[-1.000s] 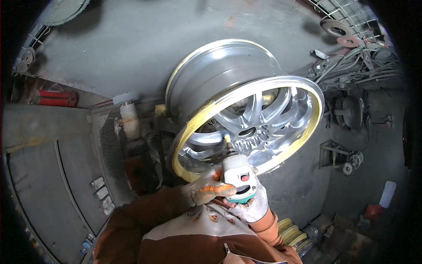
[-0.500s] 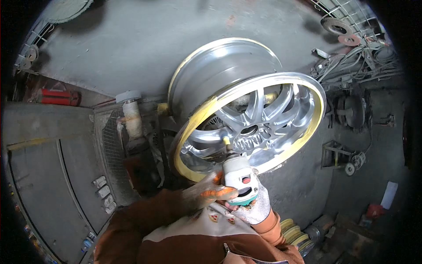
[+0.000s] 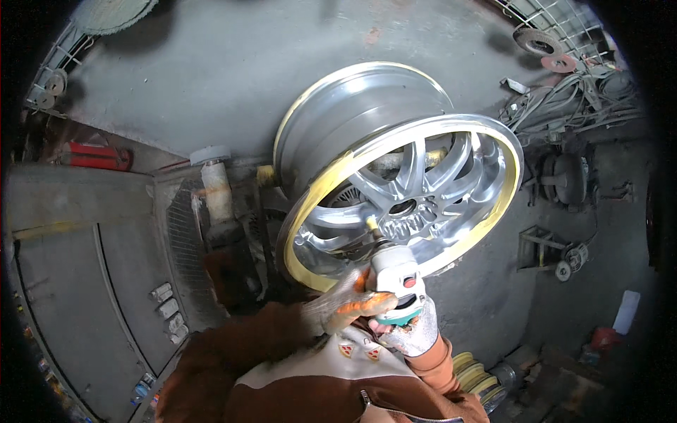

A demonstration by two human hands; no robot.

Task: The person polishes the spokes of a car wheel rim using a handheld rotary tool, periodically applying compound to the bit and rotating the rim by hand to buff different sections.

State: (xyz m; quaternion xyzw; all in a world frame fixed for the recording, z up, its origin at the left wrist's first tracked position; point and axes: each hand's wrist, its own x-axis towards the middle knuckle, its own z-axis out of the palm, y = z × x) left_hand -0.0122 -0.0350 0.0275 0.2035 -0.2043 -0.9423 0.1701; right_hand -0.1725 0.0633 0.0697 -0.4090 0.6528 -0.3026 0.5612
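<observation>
The wheel (image 3: 410, 173), bright metal, stands tilted at the middle of the view, its spoked face turned toward the person and yellow tape (image 3: 331, 176) running along the rim. The tool (image 3: 395, 262), white-bodied with a green end and 1 red button, is at the wheel's lower front, its nose directed up at the face. The pale yellow tip (image 3: 371, 224) is at a spoke just left of the wheel's hub hole; whether it touches cannot be told. Both hands are gloved and closed on the tool, 2 grips in all. The left hand (image 3: 349, 304), in a pale glove with orange patches, clasps the tool's left side, below the wheel. The right hand (image 3: 416, 331), in a whitish glove, is wrapped about the green end from below and the right; part of this grip is hidden by the tool. Left of the wheel stands a pale pipe (image 3: 215, 190), with a red cylinder (image 3: 97, 156) farther out. Upper right of the wheel are tangled cables (image 3: 557, 102) and a red disc (image 3: 558, 64). Stacked rims (image 3: 472, 374) lie below and right of the wheel.
</observation>
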